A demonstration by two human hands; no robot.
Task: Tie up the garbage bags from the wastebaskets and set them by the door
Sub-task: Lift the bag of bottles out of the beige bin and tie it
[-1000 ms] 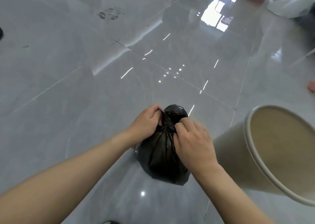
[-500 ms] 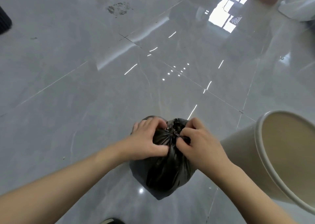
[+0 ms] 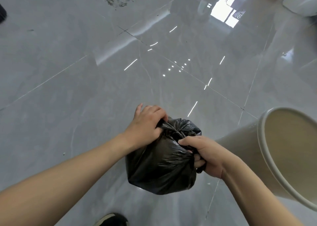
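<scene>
Fingers of my left hand [image 3: 147, 124] curl round one twisted ear of the black garbage bag [image 3: 163, 164] at its far-left top, and my right hand [image 3: 204, 155] clenches the other ear, low on the bag's near-right side. A second ago both hands met over the gathered neck; now they have drawn apart, so I judge the knot [image 3: 178, 131] is being pulled snug between them. The bag sits on the grey tiled floor [image 3: 85, 88], just in front of me. Tying looks nearly done, carrying to the door is still to come; no door shows. Close on my right the beige wastebasket [image 3: 267, 158] stands with no liner, near my right wrist. A white bag [image 3: 301, 2] lies far off at top right, a dark shoe [image 3: 111, 219] below.
</scene>
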